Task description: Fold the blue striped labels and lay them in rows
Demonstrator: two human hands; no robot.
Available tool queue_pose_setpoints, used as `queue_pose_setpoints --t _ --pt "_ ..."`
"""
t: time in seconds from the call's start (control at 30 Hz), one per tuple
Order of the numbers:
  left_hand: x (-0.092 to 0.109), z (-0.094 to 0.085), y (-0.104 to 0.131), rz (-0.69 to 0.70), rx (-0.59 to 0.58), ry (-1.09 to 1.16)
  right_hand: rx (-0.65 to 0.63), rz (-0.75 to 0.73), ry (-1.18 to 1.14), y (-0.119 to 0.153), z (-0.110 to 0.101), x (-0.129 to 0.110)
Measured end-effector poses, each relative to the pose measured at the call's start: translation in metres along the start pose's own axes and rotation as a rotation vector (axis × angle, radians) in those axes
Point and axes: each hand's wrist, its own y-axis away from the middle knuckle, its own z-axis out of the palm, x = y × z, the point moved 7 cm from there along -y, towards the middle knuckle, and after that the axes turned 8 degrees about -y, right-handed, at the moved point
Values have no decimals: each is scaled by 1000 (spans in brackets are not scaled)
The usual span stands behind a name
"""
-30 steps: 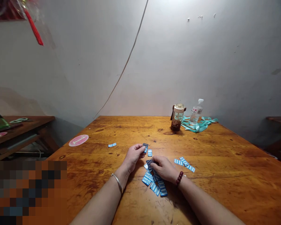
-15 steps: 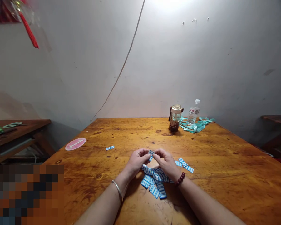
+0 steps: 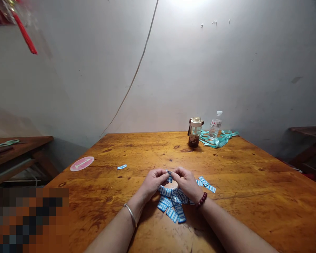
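Both hands meet above the middle of the wooden table. My left hand (image 3: 155, 182) is closed, pinching one side of a small blue-and-white striped strip (image 3: 169, 178). On the strip's other side, my right hand (image 3: 186, 182) is closed with thumb and fingertips pressed on it. Below them lies a loose pile of similar blue-and-white strips (image 3: 173, 201), partly hidden by my right hand. Several more strips (image 3: 206, 184) lie just right of that hand. A silver bangle (image 3: 130, 215) is on my left wrist and a dark red bead bracelet (image 3: 202, 199) on my right.
Apart at the left lies a small blue-and-white piece (image 3: 122, 167), near a pink oval numbered "1" (image 3: 82, 163). A lidded drink bottle (image 3: 194, 133), a clear water bottle (image 3: 215, 126) and turquoise ribbon (image 3: 221, 140) stand or lie at the back right of the table (image 3: 147, 151).
The view has shifted slightly, so things sit a little further left. The strip between my fingertips has turned a little. Both hands keep their pinch.
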Motion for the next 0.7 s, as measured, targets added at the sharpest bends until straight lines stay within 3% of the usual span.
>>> queue_pose_setpoints --t 0.2,0.43,0.53,0.7 --pt "4 1 2 -9 -5 -1 -44 -23 5 -3 -3 -5" --pt "-9 -30 -6 -46 199 73 41 7 53 -17 -57 -18" --pt "-14 -37 -9 -60 238 84 -104 56 102 -13 -61 -15" --pt "-17 -40 -10 -43 246 79 -432 149 383 6 -35 6"
